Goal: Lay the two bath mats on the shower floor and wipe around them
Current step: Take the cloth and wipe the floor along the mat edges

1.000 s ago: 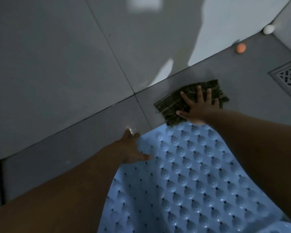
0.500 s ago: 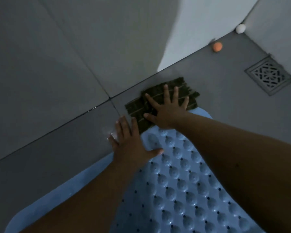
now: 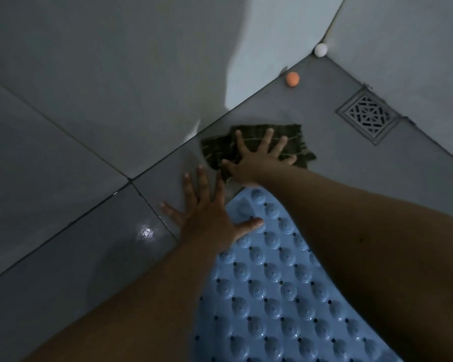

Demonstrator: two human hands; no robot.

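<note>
**Mat down, cloth working the floor beyond it**

Mat first, since it lies nearest me: the blue bath mat [image 3: 270, 296] is flat on the shower floor [image 3: 364, 163], its rounded far end pointing toward the wall joint. I see only this one mat; whether the second is laid I cannot tell. Its studded, perforated surface looks like soft rubber to me, so I judge it light, floppy and apt to slide on wet tile until pressed down. To shift it I would take it at the rim near that rounded end, not in the middle, where it would only buckle.

My left hand [image 3: 207, 220] lies just at the mat's far left edge, palm down, fingers [image 3: 203, 184] straight and spread on the tile, thumb across onto the mat's studs. It holds nothing; it braces.

Just beyond the mat's rounded end, my right hand [image 3: 256, 158] presses flat on the dark striped cloth [image 3: 293, 137], fingers splayed wide, gripping nothing, only pushing down. The cloth sits on the floor beside the mat, close to the wall joint. It looks thin and limp, probably damp, so it should drag well under a flat palm but bunch if I push from one corner.

Farther from the mat sits the square drain grate [image 3: 369, 117], then an orange ball [image 3: 292, 79] against the wall, and a white ball [image 3: 320, 50] in the far corner.
</note>
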